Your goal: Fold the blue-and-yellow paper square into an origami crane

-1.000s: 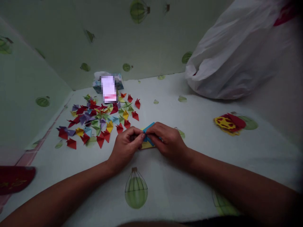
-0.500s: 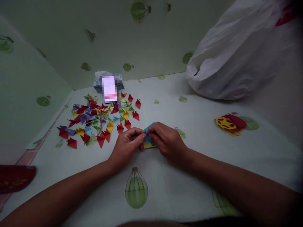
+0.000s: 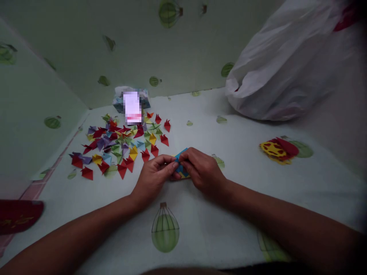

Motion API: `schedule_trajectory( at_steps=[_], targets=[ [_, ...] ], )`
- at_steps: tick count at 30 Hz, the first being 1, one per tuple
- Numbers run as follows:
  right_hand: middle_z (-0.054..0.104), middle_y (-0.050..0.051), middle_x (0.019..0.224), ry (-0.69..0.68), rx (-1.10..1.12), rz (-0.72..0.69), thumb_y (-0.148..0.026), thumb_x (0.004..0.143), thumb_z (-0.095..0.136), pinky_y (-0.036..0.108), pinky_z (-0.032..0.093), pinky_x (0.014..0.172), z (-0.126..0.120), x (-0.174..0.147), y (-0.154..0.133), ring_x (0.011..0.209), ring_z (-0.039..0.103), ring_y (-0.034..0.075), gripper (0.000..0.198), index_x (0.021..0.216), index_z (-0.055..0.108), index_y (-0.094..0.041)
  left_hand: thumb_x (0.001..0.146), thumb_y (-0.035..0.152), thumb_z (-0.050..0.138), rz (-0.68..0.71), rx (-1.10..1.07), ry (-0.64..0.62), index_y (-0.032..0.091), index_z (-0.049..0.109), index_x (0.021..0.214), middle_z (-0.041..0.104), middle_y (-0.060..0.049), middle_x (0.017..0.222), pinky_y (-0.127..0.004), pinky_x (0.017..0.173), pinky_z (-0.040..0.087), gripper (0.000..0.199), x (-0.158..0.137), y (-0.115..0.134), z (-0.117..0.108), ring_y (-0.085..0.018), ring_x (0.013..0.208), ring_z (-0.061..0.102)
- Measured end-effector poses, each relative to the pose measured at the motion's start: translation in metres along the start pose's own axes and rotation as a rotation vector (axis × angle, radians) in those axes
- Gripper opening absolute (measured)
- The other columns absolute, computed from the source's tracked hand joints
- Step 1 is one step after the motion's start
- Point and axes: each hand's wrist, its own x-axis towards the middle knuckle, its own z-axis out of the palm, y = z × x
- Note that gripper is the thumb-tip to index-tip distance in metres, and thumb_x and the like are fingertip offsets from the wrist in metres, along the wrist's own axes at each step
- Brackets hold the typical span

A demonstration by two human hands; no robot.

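Note:
Near the middle of the view, my left hand (image 3: 158,170) and my right hand (image 3: 200,167) pinch a small piece of folded blue paper (image 3: 180,167) between them. Fingers cover much of it, so its exact shape is hard to make out. Beneath the blue piece, a bit of yellow paper (image 3: 185,176) shows against the sheet. To the left of my hands lies a spread of small folded paper cranes (image 3: 122,168) in red, yellow, green, purple and blue.
Behind the cranes a lit phone (image 3: 133,107) leans on a tissue box (image 3: 146,100). A large white plastic bag (image 3: 275,76) stands at the back right. Red and yellow cut-out pieces (image 3: 276,149) lie to the right, and a dark red object (image 3: 20,216) is at the left edge.
My left fingers have shifted slightly under the blue paper and cover more of the yellow paper. My right hand stays almost in place, still pinching.

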Motion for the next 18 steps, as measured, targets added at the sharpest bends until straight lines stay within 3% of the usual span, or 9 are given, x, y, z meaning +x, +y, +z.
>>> schedule_trajectory(
  at_steps=[10, 18],
  targets=[
    [0.058, 0.003, 0.078, 0.009, 0.031, 0.024, -0.007, 0.094, 0.047, 0.027, 0.043, 0.065, 0.0011, -0.0019, -0.0057, 0.069, 0.053, 0.014, 0.015, 0.086, 0.055, -0.017, 0.07, 0.032, 0.082, 0.021, -0.005, 0.007, 0.015, 0.066, 0.081, 0.065, 0.003, 0.068, -0.022, 0.059, 0.051, 0.025, -0.0019, -0.0005, 0.0001, -0.009, 0.055, 0.062],
    [0.059, -0.001, 0.068, -0.014, 0.215, 0.294, -0.013, 0.095, 0.05, 0.025, 0.043, 0.062, -0.0066, 0.0034, -0.0065, 0.061, 0.055, 0.012, 0.014, 0.084, 0.058, -0.017, 0.071, 0.033, 0.078, 0.058, 0.06, 0.044, 0.015, 0.064, 0.08, 0.064, 0.002, 0.068, -0.023, 0.057, 0.051, 0.024, -0.0013, 0.0023, 0.0009, -0.01, 0.054, 0.06]
  ],
)
